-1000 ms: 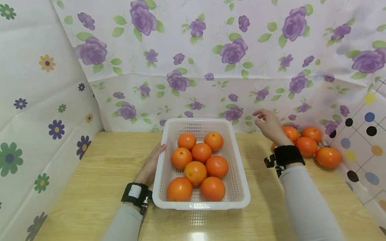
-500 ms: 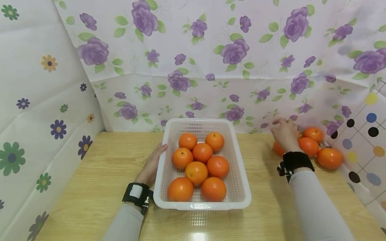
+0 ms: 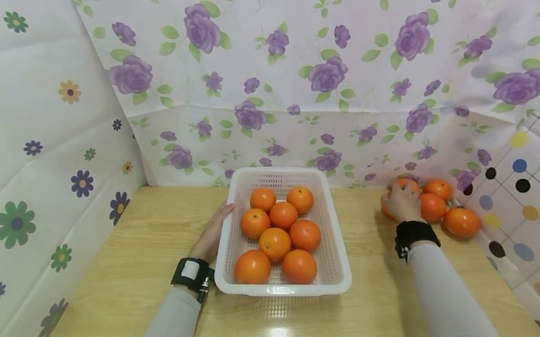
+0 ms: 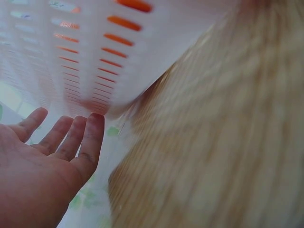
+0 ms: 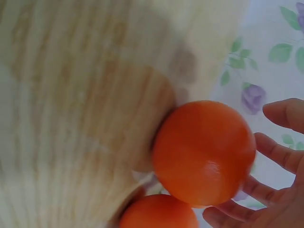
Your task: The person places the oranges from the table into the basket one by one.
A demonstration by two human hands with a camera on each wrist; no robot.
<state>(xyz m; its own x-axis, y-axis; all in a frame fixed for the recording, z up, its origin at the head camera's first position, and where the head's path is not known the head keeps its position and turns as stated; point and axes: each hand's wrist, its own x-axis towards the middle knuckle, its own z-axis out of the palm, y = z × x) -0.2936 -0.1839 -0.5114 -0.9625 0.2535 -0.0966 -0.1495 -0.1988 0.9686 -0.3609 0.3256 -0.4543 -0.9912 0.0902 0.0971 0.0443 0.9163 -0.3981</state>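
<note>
A white plastic basket (image 3: 338,265) stands on the table with several oranges (image 3: 274,244) inside. My left hand (image 3: 210,235) lies along the basket's left side. In the left wrist view the left hand's fingers (image 4: 91,142) are extended, their tips at the slotted wall. My right hand (image 3: 403,203) is over the left part of a pile of loose oranges (image 3: 461,223) at the back right. In the right wrist view its fingers (image 5: 278,154) touch or nearly touch an orange (image 5: 204,152), the thumb standing apart. Another orange (image 5: 159,213) lies beside that one.
A wood-grain table (image 3: 154,244) bears everything. Behind it hangs a sheet with purple flowers (image 3: 250,116). A flower-print sheet (image 3: 32,190) borders the left, and a dotted sheet (image 3: 527,205) stands close beyond the loose oranges on the right.
My right hand has moved right, then down onto the loose oranges at the back right. The left hand and the basket stay where they were.
</note>
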